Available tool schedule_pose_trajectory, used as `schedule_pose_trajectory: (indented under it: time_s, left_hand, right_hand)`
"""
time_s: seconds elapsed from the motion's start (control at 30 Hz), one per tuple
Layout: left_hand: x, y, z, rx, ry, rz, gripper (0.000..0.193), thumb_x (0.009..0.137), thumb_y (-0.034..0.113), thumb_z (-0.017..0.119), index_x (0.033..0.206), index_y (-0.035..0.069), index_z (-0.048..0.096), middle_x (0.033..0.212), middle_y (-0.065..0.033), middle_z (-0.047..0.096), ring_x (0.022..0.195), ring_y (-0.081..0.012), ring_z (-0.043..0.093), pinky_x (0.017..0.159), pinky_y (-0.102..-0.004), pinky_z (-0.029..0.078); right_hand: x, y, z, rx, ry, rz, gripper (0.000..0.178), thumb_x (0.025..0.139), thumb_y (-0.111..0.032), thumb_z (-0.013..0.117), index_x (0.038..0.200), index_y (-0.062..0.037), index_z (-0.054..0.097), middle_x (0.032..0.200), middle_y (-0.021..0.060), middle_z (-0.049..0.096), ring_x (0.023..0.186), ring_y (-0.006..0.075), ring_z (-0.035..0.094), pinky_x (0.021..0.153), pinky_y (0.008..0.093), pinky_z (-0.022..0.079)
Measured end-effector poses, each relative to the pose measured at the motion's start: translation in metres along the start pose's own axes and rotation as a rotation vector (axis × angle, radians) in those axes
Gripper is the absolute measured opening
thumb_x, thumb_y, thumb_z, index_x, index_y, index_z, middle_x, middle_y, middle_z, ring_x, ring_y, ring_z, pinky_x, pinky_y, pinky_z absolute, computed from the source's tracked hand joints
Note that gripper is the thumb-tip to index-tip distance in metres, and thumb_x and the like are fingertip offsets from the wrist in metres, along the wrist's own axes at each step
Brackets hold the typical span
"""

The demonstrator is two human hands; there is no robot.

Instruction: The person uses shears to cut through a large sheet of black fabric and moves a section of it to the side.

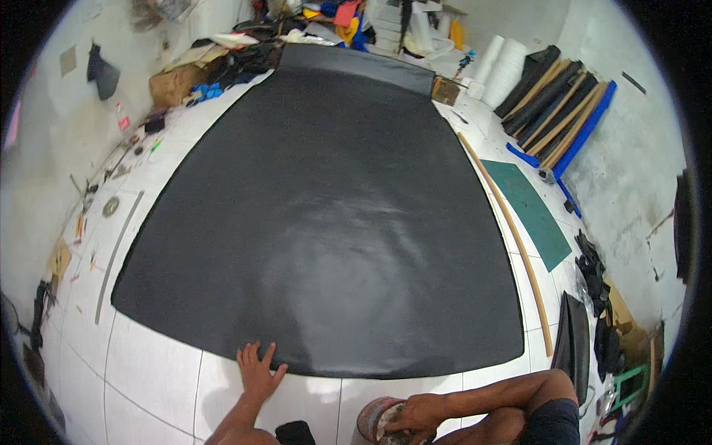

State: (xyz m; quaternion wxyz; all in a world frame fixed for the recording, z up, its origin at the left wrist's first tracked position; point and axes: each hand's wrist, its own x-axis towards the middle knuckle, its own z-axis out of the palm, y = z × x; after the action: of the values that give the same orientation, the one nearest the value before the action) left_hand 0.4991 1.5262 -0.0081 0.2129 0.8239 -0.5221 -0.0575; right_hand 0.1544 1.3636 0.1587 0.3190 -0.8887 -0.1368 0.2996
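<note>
While left hand (258, 372) lies spread on black sheet (326, 215), right hand (420, 414) curls over round can (375, 420), grip unclear.

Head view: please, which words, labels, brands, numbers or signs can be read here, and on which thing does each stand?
No text can be read with confidence.
Bottle with red label, by the left wall: any lettering is too small and blurred.
Large black sheet: no lettering visible.
Green sheet: no lettering visible.

Left hand (258, 377) palm down, fingers (253, 357) spread, right hand (420, 413) curled, right elbow (561, 383) bent
</note>
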Motion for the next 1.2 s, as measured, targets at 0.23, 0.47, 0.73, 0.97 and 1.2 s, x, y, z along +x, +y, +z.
schedule_pose_trajectory:
  time_s: [0.23,0.47,0.73,0.97,1.2]
  left_hand:
    - [0.017,0.01,-0.019,0.153,-0.182,-0.026,0.065,0.079,0.045,0.071,0.131,0.01,0.055,0.149,-0.0233,0.03,0.141,-0.0419,0.021,0.111,-0.0614,0.016]
    - [0.049,0.013,-0.022,0.087,-0.468,-0.161,0.085,0.071,0.04,0.082,0.141,0.01,0.043,0.148,-0.0233,0.031,0.14,-0.0399,0.024,0.112,-0.0504,0.028]
    - [0.074,0.027,-0.036,0.18,-0.615,-0.204,0.102,0.066,0.039,0.086,0.149,0.02,0.029,0.144,-0.026,0.026,0.133,-0.0451,0.028,0.107,-0.0503,0.035]
    - [0.097,0.043,-0.039,0.2,-0.699,-0.285,0.103,0.063,0.031,0.089,0.146,0.014,0.03,0.14,-0.0257,0.024,0.13,-0.0428,0.028,0.104,-0.0503,0.038]
    - [0.09,0.042,-0.024,0.162,-0.734,-0.251,0.109,0.06,0.026,0.091,0.146,0.012,0.025,0.139,-0.0269,0.02,0.13,-0.0434,0.026,0.104,-0.0502,0.038]
  right_hand:
    - [-0.01,0.01,0.024,-0.044,-0.037,0.116,0.055,0.086,-0.031,0.061,0.135,-0.0171,0.043,0.077,0.0146,0.064,0.075,0.0361,0.066,0.066,0.0475,0.051]
    - [-0.036,0.021,0.005,-0.075,0.27,0.171,0.042,0.085,-0.04,0.06,0.115,-0.0125,0.051,0.058,0.0173,0.058,0.059,0.0399,0.061,0.053,0.0502,0.048]
    - [-0.06,0.064,-0.067,-0.274,0.822,0.191,0.03,0.08,-0.034,0.065,0.084,-0.0099,0.048,0.052,0.0111,0.054,0.047,0.0329,0.057,0.043,0.0436,0.045]
    - [-0.052,0.143,-0.085,-0.232,0.992,0.212,0.031,0.079,-0.033,0.067,0.076,-0.0087,0.047,0.051,0.0088,0.053,0.044,0.0294,0.053,0.041,0.0395,0.042]
    - [-0.042,0.148,-0.074,-0.054,1.165,0.407,0.028,0.076,-0.033,0.07,0.076,-0.0109,0.053,0.055,0.0055,0.056,0.049,0.0237,0.057,0.047,0.0346,0.046]
